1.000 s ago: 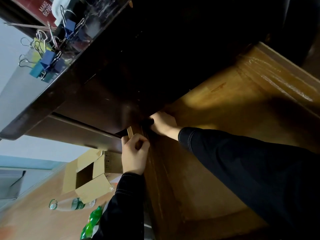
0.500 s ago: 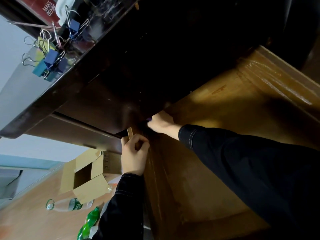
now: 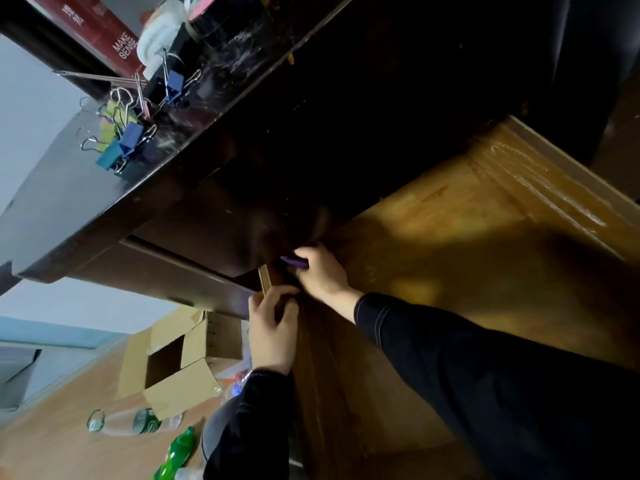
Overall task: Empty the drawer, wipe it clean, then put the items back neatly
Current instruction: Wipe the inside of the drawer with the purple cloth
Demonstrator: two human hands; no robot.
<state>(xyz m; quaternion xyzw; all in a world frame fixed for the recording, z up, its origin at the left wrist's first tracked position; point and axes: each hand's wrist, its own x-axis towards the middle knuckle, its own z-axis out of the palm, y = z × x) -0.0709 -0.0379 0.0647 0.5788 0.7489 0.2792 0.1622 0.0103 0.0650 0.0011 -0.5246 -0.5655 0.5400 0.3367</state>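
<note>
Head view: tilted look into open drawer (image 3: 450, 271) under dark desk top (image 3: 86, 202).
Clips: binder clips (image 3: 121, 143) piled on desk top, up-left of L fingers, w/ red book (image 3: 100, 32) behind; prob. stuff already taken out.
L hand: left hand (image 3: 273, 327) has fingers curled over drawer wall (image 3: 265, 280), gripping it, prob. steadying.
R hand: right hand (image 3: 320, 271) just right of L fingers; thumb + fingers pinch purple item (image 3: 294, 262), small, maybe pen-like, can't tell; sits at corner where drawer meets desk front.
Drawer floor: bare wood right of R fingers, nothing else seen on it; part under desk too dark to tell.
Stage: emptying looks nearly done, this is prob. the last item; wipe + put-back not begun, no cloth in view.
Edge, floor side: left of L fingers it drops to room floor w/ cardboard box (image 3: 180, 386) & clear bottle (image 3: 131, 422); nowhere to set stuff there.
Edge, desk front: dark lip right above both sets of fingers, tight gap; item should come out toward person before lifting.
Edge, far wall: shiny far wall (image 3: 540, 181) well right of R fingers.
Room: wide open drawer floor right of R fingers, plenty for wiping.
</note>
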